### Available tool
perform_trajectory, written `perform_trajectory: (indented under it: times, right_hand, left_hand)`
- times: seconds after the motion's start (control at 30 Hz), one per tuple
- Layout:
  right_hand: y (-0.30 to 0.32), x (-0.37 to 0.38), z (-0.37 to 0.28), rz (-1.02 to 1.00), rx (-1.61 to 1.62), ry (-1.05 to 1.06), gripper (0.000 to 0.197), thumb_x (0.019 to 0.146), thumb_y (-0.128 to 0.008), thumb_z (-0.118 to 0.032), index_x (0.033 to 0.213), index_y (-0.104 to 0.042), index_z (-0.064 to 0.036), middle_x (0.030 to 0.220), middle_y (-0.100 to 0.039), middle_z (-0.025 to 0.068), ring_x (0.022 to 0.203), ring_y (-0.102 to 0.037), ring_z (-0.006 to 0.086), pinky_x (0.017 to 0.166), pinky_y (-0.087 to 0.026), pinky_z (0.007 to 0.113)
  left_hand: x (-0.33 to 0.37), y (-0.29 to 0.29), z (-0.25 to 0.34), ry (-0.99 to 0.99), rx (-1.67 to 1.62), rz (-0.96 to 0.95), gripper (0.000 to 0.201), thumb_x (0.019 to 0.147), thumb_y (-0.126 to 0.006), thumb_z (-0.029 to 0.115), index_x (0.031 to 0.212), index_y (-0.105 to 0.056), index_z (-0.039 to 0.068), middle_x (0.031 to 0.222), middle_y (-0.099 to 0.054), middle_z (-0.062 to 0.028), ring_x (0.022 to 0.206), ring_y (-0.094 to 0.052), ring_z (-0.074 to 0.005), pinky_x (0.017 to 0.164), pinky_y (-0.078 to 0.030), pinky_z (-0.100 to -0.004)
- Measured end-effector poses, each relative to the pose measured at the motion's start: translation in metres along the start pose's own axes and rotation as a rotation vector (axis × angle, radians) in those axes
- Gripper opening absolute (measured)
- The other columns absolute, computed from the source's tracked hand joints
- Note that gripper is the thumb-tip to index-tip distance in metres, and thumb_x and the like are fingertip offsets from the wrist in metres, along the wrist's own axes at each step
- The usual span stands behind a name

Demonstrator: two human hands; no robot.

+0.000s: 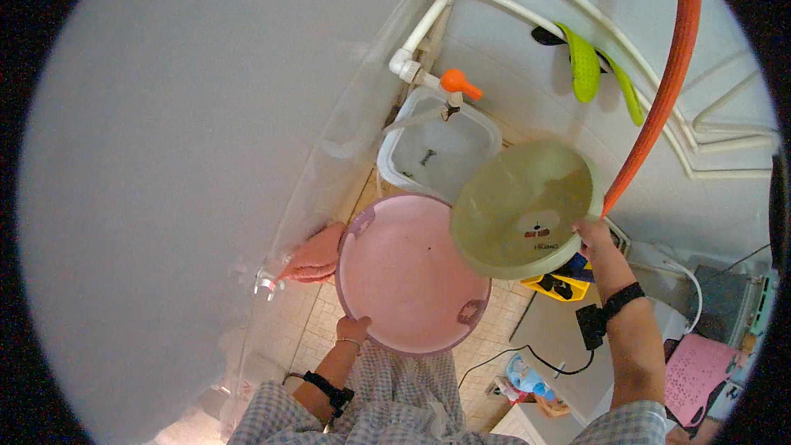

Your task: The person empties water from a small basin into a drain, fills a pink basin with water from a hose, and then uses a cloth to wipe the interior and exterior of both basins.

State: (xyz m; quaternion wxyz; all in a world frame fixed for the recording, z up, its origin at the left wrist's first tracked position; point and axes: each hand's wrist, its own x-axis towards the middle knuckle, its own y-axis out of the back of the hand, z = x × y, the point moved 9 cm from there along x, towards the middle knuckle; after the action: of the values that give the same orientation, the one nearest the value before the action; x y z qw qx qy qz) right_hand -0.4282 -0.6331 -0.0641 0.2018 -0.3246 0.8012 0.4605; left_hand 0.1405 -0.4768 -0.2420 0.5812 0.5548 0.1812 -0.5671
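A large round pink basin [404, 272] with a purple rim is in front of my body. My left hand [354, 330] is closed on its near-left rim. To the right, a pale green basin [511, 189] with a small printed picture inside is tilted, its left edge overlapping the pink one. My right hand [592, 235] grips the right rim of this green basin. Beyond both stands a white tub [397, 148] with a few small dark bits in it, below a tap with an orange handle [461, 84].
White pipes [424, 23] run along the walls, with bright green slippers [585, 66] hung on one. An orange hose [659, 107] hangs at right. A pink cloth [317, 255] hangs from a left wall hook. At right are a yellow basket [568, 287] and a pink basket [700, 375].
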Motion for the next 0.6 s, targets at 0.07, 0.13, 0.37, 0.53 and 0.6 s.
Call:
perform_trajectory:
  times: [0.07,0.13,0.37,0.53,0.6]
  right_hand:
    - [0.007,-0.002,-0.001,-0.012,0.024,0.001,0.024,0.064,-0.063,-0.009,0.084,-0.052,-0.0042,0.069,-0.053,0.0064,0.058,-0.052,0.0207,0.045,-0.040,0.034]
    - [0.009,0.004,0.009,-0.101,0.080,-0.017,0.025,0.064,-0.063,-0.009,0.086,-0.052,-0.0038,0.072,-0.054,0.0067,0.061,-0.054,0.0211,0.047,-0.043,0.034]
    - [0.001,0.008,0.046,-0.098,0.130,-0.119,0.027,0.068,-0.062,-0.013,0.091,-0.051,-0.0036,0.076,-0.055,0.0067,0.065,-0.055,0.0220,0.052,-0.049,0.037]
    - [0.009,0.024,0.046,-0.050,0.002,-0.069,0.030,0.069,-0.062,-0.015,0.094,-0.050,-0.0042,0.081,-0.056,0.0077,0.065,-0.057,0.0223,0.047,-0.048,0.035]
    - [-0.017,-0.002,0.022,-0.117,0.008,-0.025,0.025,0.071,-0.057,-0.009,0.094,-0.049,-0.0043,0.076,-0.054,0.0062,0.063,-0.054,0.0197,0.050,-0.047,0.031]
  left_hand:
    - [-0.001,-0.005,-0.001,0.007,-0.017,-0.022,0.043,0.061,-0.061,0.023,0.087,-0.056,-0.011,0.080,-0.061,-0.0207,0.066,-0.061,-0.0286,0.056,-0.049,-0.0352]
    - [-0.006,-0.014,-0.005,0.043,-0.167,-0.080,0.042,0.062,-0.061,0.022,0.086,-0.056,-0.012,0.078,-0.061,-0.0204,0.063,-0.060,-0.0282,0.054,-0.048,-0.0349]
    - [0.020,-0.006,-0.047,-0.011,-0.229,-0.008,0.042,0.059,-0.061,0.022,0.085,-0.056,-0.011,0.074,-0.061,-0.0197,0.066,-0.060,-0.0295,0.055,-0.048,-0.0358]
    - [0.004,0.000,-0.034,0.057,-0.126,0.000,0.044,0.059,-0.061,0.025,0.084,-0.056,-0.011,0.079,-0.061,-0.0209,0.072,-0.060,-0.0310,0.061,-0.048,-0.0366]
    - [0.008,0.013,-0.037,-0.028,0.057,0.022,0.044,0.060,-0.060,0.026,0.085,-0.056,-0.010,0.080,-0.061,-0.0208,0.074,-0.060,-0.0307,0.062,-0.048,-0.0369]
